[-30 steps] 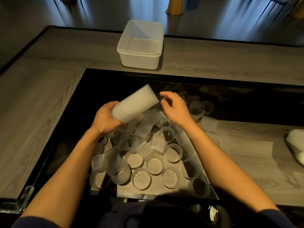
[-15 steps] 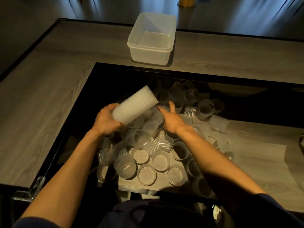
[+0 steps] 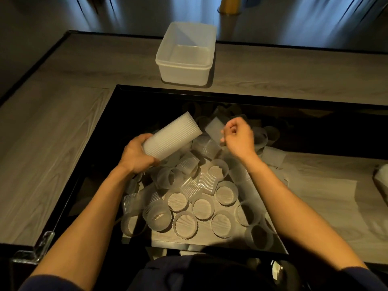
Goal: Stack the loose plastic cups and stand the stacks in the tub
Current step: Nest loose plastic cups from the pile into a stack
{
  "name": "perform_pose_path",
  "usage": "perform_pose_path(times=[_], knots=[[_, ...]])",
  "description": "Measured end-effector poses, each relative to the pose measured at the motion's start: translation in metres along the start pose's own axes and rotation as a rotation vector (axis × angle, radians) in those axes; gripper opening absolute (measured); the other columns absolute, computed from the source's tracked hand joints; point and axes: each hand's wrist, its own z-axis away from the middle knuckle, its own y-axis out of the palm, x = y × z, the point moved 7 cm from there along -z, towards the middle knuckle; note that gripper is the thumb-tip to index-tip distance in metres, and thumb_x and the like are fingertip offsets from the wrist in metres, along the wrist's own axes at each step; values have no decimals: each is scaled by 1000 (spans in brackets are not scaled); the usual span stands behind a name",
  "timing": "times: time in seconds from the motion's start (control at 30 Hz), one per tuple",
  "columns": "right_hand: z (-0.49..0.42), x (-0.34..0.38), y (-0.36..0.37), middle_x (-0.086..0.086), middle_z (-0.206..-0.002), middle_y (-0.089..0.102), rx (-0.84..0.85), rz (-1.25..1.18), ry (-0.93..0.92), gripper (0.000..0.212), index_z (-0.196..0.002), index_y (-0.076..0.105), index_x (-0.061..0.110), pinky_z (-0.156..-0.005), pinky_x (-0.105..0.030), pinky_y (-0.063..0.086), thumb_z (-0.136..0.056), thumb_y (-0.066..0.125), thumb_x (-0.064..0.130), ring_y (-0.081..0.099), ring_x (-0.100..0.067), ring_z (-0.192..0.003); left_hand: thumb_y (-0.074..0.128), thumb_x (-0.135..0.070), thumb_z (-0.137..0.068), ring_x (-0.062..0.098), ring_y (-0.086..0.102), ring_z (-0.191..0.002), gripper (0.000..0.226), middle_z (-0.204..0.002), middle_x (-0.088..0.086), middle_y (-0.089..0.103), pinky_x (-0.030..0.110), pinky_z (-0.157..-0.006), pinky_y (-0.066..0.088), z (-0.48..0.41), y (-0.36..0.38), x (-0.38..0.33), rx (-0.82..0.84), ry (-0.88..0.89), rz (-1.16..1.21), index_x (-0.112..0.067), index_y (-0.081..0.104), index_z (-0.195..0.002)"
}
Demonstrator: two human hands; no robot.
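My left hand (image 3: 136,154) grips a long stack of ribbed translucent cups (image 3: 172,136), tilted with its open end up and to the right, above the pile. Just right of that end, my right hand (image 3: 238,138) has its fingers curled and pinches a single cup (image 3: 214,128), which is blurred. Several loose cups (image 3: 201,196) lie heaped on the dark glass panel, some upright, some on their sides. The translucent rectangular tub (image 3: 182,65) stands on the wooden surround beyond the glass, with nothing in it.
The glass panel (image 3: 147,106) sits in a wooden tabletop (image 3: 52,133) with black edging. A whitish object (image 3: 381,179) shows at the right edge. A clear corner guard (image 3: 31,250) marks the near left corner. A yellow post (image 3: 228,5) stands behind the table.
My right hand dipped into the pile, then rose with its fingers curled round a cup near the stack's open end. The left hand kept the stack in about the same place.
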Motion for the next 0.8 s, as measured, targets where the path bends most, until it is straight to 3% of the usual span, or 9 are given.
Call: perform_pose_path(times=[0.13, 0.27, 0.43, 0.57, 0.63, 0.73, 0.8], knots=[[-1, 29, -10, 3, -106, 70, 30, -198, -4, 26, -125, 63, 17, -69, -18, 56, -102, 55, 11, 71, -7, -79, 87, -9, -62, 17, 45, -111, 87, -123, 0, 49, 31, -80, 46, 1, 4, -6, 17, 32, -38, -22, 48, -139], [6, 42, 7, 0, -107, 72, 184, -212, -47, 26, -124, 70, 16, -72, -26, 57, -102, 56, 12, 68, -9, -74, 87, -9, -62, 22, 48, -115, 87, -125, 3, 51, 32, -81, 46, 8, 7, -16, 39, 61, -39, -21, 49, -139], [17, 53, 20, 1, -94, 73, 255, -311, -50, 23, -118, 71, 14, -80, -34, 58, -101, 56, 8, 59, -11, -68, 86, -6, -63, 20, 47, -110, 84, -120, 2, 49, 36, -83, 51, 20, -3, -18, 16, 35, -10, -19, 50, -138], [28, 59, 39, -11, -90, 71, 350, -275, -56, 31, -128, 67, 18, -67, -19, 47, -104, 49, 11, 58, -7, -60, 87, -7, -63, 22, 50, -107, 85, -117, 0, 48, 40, -77, 56, 25, -8, -16, 12, 32, 25, -20, 49, -139], [33, 61, 47, -4, -102, 70, 419, -256, -70, 36, -134, 63, 21, -65, -17, 47, -106, 45, 10, 61, -7, -58, 87, -6, -62, 23, 52, -106, 85, -115, 0, 49, 42, -74, 58, 27, -13, -10, 0, 5, 52, -22, 50, -137], [27, 57, 45, 3, -125, 60, 306, -143, -139, 35, -133, 64, 20, -70, -21, 53, -105, 45, 10, 63, -6, -63, 88, -7, -59, 25, 54, -109, 86, -119, 2, 52, 46, -82, 58, 28, -20, -1, -28, -32, 37, -24, 52, -135], [20, 46, 47, 4, -116, 65, 216, 19, -160, 29, -125, 68, 18, -81, -28, 55, -101, 51, 11, 67, -12, -81, 89, -8, -58, 25, 53, -112, 87, -124, 4, 53, 43, -87, 56, 29, -25, 3, -54, -52, 5, -22, 53, -136]])
